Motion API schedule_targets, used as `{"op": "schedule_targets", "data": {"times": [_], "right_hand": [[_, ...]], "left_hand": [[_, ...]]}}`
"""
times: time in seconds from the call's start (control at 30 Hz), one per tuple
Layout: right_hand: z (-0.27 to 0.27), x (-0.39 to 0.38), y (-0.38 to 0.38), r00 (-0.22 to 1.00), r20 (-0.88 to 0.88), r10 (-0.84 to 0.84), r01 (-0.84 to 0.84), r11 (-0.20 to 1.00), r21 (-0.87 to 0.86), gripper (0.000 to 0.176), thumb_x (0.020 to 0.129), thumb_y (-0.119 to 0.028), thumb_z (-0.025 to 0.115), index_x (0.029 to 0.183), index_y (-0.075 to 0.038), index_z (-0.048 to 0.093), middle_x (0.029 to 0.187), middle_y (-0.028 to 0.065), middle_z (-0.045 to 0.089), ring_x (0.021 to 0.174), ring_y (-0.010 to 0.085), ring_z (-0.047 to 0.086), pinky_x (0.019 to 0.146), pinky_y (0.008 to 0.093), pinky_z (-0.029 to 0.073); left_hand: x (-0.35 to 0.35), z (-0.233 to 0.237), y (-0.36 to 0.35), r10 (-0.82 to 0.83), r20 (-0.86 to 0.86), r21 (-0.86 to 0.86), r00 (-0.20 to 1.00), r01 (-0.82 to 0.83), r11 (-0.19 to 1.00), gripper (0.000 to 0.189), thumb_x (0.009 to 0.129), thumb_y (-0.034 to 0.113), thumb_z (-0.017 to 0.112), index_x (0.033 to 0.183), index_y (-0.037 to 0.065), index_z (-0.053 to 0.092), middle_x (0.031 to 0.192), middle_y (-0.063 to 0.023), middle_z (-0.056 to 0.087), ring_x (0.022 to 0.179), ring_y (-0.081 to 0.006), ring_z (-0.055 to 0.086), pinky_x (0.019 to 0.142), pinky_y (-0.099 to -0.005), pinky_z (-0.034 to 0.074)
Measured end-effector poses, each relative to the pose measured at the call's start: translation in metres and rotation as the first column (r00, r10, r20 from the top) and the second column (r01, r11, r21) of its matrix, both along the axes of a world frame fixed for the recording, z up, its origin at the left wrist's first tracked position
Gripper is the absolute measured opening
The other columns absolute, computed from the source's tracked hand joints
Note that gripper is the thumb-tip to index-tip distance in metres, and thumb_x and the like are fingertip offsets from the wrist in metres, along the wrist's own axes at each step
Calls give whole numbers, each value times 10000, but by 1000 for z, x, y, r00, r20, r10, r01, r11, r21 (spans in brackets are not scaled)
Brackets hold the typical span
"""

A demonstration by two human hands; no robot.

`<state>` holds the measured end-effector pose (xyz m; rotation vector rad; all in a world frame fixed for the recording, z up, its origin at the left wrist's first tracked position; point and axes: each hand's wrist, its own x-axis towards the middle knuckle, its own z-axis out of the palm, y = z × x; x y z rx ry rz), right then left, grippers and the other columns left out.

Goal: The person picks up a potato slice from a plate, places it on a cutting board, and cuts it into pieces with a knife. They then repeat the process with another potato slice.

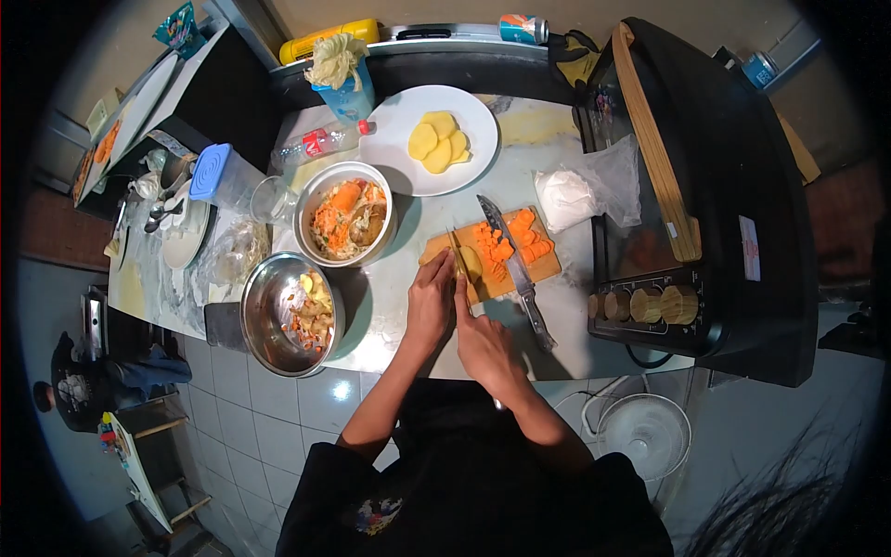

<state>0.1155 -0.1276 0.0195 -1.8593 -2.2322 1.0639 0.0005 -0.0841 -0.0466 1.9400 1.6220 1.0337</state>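
Observation:
On the wooden cutting board [543, 269] lie diced and sliced orange carrot pieces [534, 243] and a piece of yellow potato [471, 265]. My left hand [432, 295] has its fingers together at the board's left edge, beside the potato. My right hand [486, 345] is closed on a small knife [457, 246], its blade pointing away from me along the potato. A larger knife [516, 260] lies across the board among the carrots, its handle past the near edge. Beyond the board, a white plate [385, 139] holds yellow potato slices [438, 142].
Left of the board are a white bowl [303, 218] of vegetables and a steel bowl [264, 320] of peelings. A plastic bottle [320, 144] lies behind them. A bag of white powder [568, 200] and a black oven [724, 232] stand right. A person [93, 381] is far left.

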Motion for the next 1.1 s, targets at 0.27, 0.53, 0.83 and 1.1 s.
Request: {"op": "schedule_targets", "data": {"times": [0.27, 0.53, 0.83, 1.1], "right_hand": [[2, 1, 3, 1000, -9, -2, 2, 1000, -28, 839, 779, 38, 483, 1495, -27, 51, 754, 283, 637, 738, 467, 636, 692, 541, 500], [2, -3, -1, 1000, 14, -23, 24, 1000, -17, 859, 767, 55, 487, 1495, -23, 39, 744, 283, 634, 728, 458, 640, 689, 532, 507], [-3, -1, -2, 1000, 12, -27, 26, 999, 37, 878, 751, 57, 487, 1497, -20, 30, 731, 285, 632, 713, 451, 644, 674, 540, 508], [-1, 0, -2, 1000, 4, -16, 16, 999, 52, 871, 748, 58, 479, 1498, -19, 43, 735, 286, 632, 696, 448, 642, 672, 537, 510]], "left_hand": [[1, 0, 0, 4, -1, -30, 1000, -4, 1000, 393, 818, 27, 625, 1198, -60, 585, 1218, -235, 579, 1054, -382, 597, 890, -407, 504], [-3, 0, 0, -35, 7, -8, 999, 35, 999, 402, 841, 40, 582, 1232, -53, 562, 1247, -242, 555, 1068, -400, 585, 896, -419, 496], [-2, 1, 0, -33, 1, -27, 999, 33, 999, 413, 850, 39, 561, 1255, -40, 546, 1248, -250, 547, 1081, -404, 575, 906, -427, 492], [-4, -2, -1, -53, 2, -6, 999, 53, 999, 408, 868, 44, 541, 1269, -27, 539, 1256, -255, 537, 1092, -417, 566, 905, -429, 486]]}}
